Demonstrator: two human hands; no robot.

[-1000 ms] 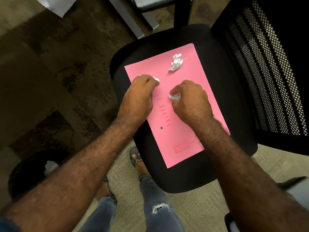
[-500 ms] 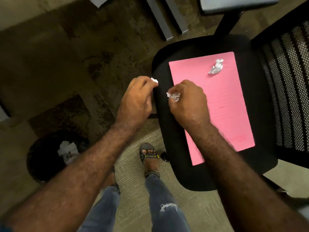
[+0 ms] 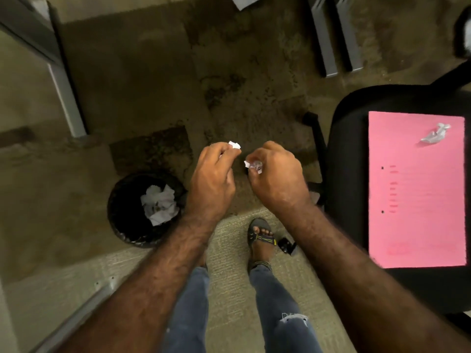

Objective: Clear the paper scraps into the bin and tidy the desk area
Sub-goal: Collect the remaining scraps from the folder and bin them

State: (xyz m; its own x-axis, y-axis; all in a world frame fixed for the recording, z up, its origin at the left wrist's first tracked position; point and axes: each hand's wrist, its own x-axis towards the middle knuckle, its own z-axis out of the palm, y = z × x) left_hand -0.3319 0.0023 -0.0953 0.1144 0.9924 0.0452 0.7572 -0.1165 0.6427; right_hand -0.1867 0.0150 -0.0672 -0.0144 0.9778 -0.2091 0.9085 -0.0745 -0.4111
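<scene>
Both hands, left (image 3: 212,179) and right (image 3: 276,182), left the pink folder (image 3: 418,200), each pinching a scrap.

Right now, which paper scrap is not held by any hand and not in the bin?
The crumpled scrap lying on the pink folder on the chair; others are pinched in hands or binned.

Crumpled white paper scraps (image 3: 160,205) in the glossy black bin (image 3: 119,220) at 9 o'clock; matte pink folder (image 3: 420,200), rough mottled carpet (image 3: 142,93).
</scene>
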